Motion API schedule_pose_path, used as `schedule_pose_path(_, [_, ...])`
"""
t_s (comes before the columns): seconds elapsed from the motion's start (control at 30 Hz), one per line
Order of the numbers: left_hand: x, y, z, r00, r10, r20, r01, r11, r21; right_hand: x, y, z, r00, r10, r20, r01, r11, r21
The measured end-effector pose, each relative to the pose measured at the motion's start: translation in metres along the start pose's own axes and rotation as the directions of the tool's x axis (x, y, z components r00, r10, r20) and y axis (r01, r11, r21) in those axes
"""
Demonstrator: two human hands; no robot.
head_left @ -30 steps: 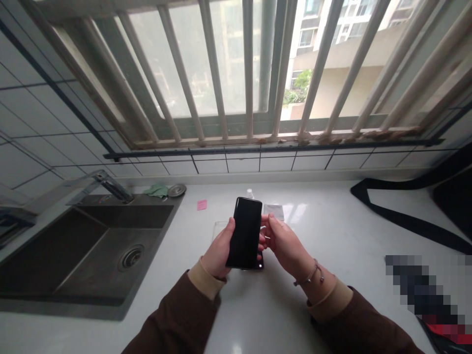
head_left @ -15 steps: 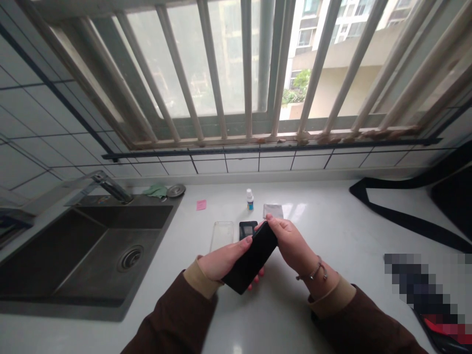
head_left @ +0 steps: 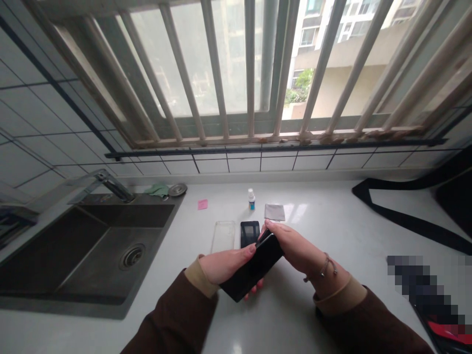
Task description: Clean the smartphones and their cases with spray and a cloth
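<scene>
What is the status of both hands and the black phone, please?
Left hand gripping black phone, tilted. Right hand at its far end. Dark device on counter beyond, partly hidden.

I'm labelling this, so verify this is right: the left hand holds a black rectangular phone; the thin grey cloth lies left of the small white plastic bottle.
Wrong side: in the head view, the thin grey cloth lies right of the white bottle. The left hand does hold the phone.

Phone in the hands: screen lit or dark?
Dark: the smartphone shows a plain black face toward the camera, with no lit display. Whether it is powered on, cannot tell.
</scene>
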State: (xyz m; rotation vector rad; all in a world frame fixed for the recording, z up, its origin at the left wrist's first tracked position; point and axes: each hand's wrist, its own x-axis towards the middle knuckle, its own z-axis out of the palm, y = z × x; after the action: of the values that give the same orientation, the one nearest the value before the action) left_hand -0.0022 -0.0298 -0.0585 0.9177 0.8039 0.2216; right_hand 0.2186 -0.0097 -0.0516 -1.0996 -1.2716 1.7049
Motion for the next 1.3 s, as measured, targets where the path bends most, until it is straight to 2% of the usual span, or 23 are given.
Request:
schedule_pose_path(0.1, [0.003,-0.002,-0.001,1.000,-0.006,0.019,0.007,0.998,-0.060,0.002,0.003,0.002,1.000,0.001,-0.018,0.000,0.998,0.066])
schedule_pose_path(0.17, [0.005,-0.001,0.000,1.000,0.018,0.001,-0.017,0.995,-0.100,0.005,0.006,0.004,0.997,0.003,-0.074,0.007,0.991,0.133])
schedule_pose_path(0.27, [0.008,0.003,0.002,0.990,0.110,-0.089,-0.123,0.980,-0.159,0.011,0.011,0.007,0.977,0.006,-0.211,0.036,0.980,0.194])
schedule_pose_path(0.33, [0.009,0.007,0.004,0.962,0.200,-0.187,-0.233,0.956,-0.177,0.016,0.014,0.007,0.960,-0.011,-0.281,0.066,0.980,0.188])
schedule_pose_path(0.4, [0.010,0.011,0.005,0.896,0.325,-0.302,-0.370,0.923,-0.106,0.019,0.017,0.008,0.959,-0.038,-0.280,0.092,0.979,0.180])
schedule_pose_path(0.5, [0.009,0.015,0.005,0.740,0.537,-0.406,-0.517,0.839,0.168,0.019,0.019,0.011,0.973,-0.106,-0.205,0.139,0.979,0.151])
schedule_pose_path(0.6, [0.008,0.015,0.004,0.605,0.684,-0.408,-0.486,0.723,0.491,0.014,0.017,0.014,0.967,-0.219,-0.132,0.233,0.968,0.098])
schedule_pose_path(0.67, [0.007,0.015,0.003,0.550,0.753,-0.361,-0.417,0.622,0.663,0.011,0.016,0.015,0.955,-0.288,-0.076,0.295,0.950,0.103])
schedule_pose_path(0.73, [0.007,0.015,0.004,0.535,0.788,-0.306,-0.366,0.542,0.757,0.010,0.015,0.016,0.944,-0.324,-0.058,0.329,0.937,0.122])
schedule_pose_path(0.8, [0.007,0.015,0.004,0.541,0.796,-0.272,-0.347,0.506,0.790,0.010,0.015,0.016,0.941,-0.332,-0.074,0.339,0.931,0.133])
schedule_pose_path(1.0, [0.006,0.016,0.004,0.520,0.815,-0.254,-0.329,0.466,0.821,0.012,0.017,0.016,0.933,-0.343,-0.108,0.358,0.916,0.181])
schedule_pose_path(1.13, [0.006,0.015,0.005,0.530,0.807,-0.261,-0.346,0.487,0.802,0.012,0.017,0.015,0.928,-0.342,-0.151,0.368,0.907,0.205])
schedule_pose_path(1.3, [0.007,0.013,0.006,0.500,0.829,-0.250,-0.389,0.473,0.790,0.013,0.019,0.017,0.914,-0.364,-0.177,0.400,0.880,0.257])
